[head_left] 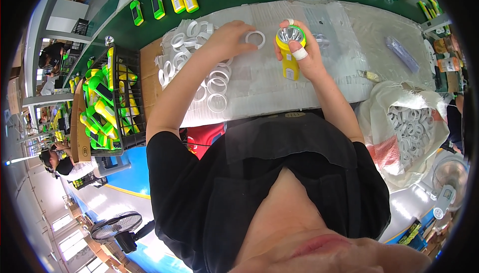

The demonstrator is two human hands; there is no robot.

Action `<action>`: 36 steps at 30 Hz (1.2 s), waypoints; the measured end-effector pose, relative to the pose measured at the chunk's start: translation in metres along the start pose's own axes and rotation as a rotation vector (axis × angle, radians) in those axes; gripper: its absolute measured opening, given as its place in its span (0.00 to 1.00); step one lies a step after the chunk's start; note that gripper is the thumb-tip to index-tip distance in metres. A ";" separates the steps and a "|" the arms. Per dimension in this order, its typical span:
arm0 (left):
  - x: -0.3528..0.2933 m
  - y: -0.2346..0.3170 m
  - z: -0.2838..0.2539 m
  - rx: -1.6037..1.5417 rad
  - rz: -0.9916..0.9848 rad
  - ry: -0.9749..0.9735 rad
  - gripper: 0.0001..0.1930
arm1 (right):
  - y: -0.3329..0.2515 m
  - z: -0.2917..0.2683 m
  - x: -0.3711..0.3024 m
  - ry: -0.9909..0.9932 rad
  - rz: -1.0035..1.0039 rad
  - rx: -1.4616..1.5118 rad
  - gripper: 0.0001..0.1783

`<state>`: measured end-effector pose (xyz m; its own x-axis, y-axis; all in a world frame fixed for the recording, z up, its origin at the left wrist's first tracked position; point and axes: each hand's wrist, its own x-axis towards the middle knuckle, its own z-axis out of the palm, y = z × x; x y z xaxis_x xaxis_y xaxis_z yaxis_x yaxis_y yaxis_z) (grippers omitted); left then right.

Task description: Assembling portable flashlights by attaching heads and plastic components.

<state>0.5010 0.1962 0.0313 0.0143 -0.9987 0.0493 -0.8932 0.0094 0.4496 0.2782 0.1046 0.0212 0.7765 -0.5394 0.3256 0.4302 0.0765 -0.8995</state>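
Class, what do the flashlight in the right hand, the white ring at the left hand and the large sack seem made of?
Flashlight: probably glossy moulded plastic, given its smooth, bright yellow body; its mirror-bright reflector could be metal or coated plastic.
White ring: likely smooth plastic, being thin and evenly round.
Sack: perhaps woven plastic, judging by its soft creases; cloth remains possible.

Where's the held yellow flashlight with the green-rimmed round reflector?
Head view, upper part, right of centre: the yellow flashlight is in the right hand, over the pale table, just right of the lone white ring by the left hand.
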 end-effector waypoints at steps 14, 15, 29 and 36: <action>0.029 0.068 -0.021 -0.646 0.213 0.507 0.09 | 0.003 0.005 0.001 -0.067 0.028 -0.024 0.25; 0.032 0.081 -0.018 -0.527 0.261 0.506 0.10 | 0.004 0.005 0.001 -0.082 0.025 -0.051 0.28; 0.013 0.071 -0.029 -0.555 0.256 0.480 0.07 | 0.004 0.003 0.001 -0.045 -0.017 -0.012 0.23; -0.014 0.080 -0.023 -0.387 0.269 0.437 0.14 | 0.003 0.004 0.002 -0.042 0.034 -0.085 0.26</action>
<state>0.4401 0.2117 0.0870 0.0669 -0.8469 0.5275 -0.6657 0.3559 0.6558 0.2826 0.1070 0.0196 0.8096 -0.5017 0.3047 0.3640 0.0219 -0.9311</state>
